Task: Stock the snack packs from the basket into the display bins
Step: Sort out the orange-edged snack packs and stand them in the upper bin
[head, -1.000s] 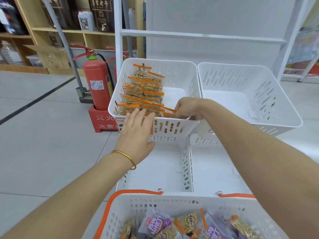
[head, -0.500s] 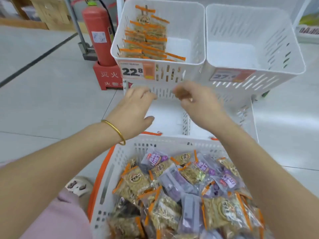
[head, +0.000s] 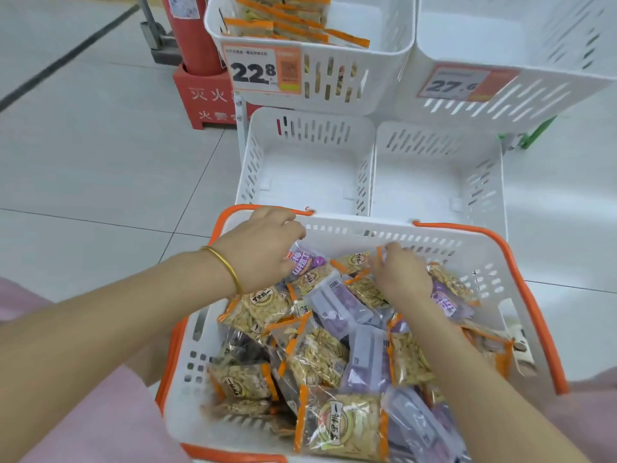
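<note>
Progress check: barely started, I'd say. Only one of the four display bins has anything in it, and that's the upper-left bin [head: 384, 71], well beyond the fingertips, with a row of orange-edged packs [head: 287, 25] standing along its left side and a 22.8 price tag [head: 260, 70] on the front. The upper-right bin [head: 500, 38] next to it, with the 27.6 tag [head: 464, 83], shows just a white bottom. The same goes for the lower-left bin [head: 307, 168] and lower-right bin [head: 434, 175], which sit just past the far wall of the basket [head: 434, 242]. Meanwhile the basket is still heaped with a jumble of orange-edged seed packs [head: 340, 426] and purple packs [head: 337, 302], so nearly all the stocking is left to do. Both hands are down in the far end of that heap. The left hand [head: 263, 248], with the gold bangle [head: 227, 265], has its fingers curled over a purple pack [head: 305, 260] right at its fingertips, but the thumb is hidden, so I can't tell if it actually has a hold. The right hand [head: 400, 275] lies on the pile with loosely bent fingers reaching an orange-edged pack [head: 354, 260] just ahead of them. It's blurry, so I can't tell whether it's pinching that one. Looks like the picking step, grabbing the next handful.
</note>
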Demonstrator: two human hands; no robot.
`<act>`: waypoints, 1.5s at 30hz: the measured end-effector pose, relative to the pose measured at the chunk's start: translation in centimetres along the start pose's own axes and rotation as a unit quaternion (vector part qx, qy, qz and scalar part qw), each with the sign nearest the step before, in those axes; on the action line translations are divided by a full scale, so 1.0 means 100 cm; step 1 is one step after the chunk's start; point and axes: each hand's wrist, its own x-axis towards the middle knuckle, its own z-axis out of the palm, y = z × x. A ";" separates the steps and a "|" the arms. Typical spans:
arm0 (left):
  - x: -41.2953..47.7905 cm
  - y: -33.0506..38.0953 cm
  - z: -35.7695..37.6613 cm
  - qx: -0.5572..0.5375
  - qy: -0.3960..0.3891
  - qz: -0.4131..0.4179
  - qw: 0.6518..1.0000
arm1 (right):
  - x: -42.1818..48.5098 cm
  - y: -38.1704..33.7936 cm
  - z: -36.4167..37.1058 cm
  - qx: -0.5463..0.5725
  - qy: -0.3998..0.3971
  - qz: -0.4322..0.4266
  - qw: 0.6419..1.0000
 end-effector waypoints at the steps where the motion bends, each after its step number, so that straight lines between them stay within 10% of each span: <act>1: 0.004 0.004 0.000 -0.004 0.003 0.007 1.000 | 0.003 -0.003 0.004 -0.007 -0.004 0.013 1.000; 24: 0.031 0.035 0.004 -0.045 -0.018 0.042 0.998 | -0.013 0.008 -0.002 0.082 0.109 -0.050 0.989; 34: 0.050 0.048 -0.033 -0.374 0.019 -0.014 0.927 | -0.032 -0.007 -0.107 0.217 0.021 -0.246 0.944; 41: 0.049 0.054 -0.033 -0.477 0.035 -0.073 0.875 | -0.020 0.004 -0.146 0.235 0.003 -0.078 0.969; 45: 0.058 0.061 -0.028 -0.564 0.034 -0.120 0.816 | -0.011 0.004 -0.157 0.470 -0.142 0.090 0.866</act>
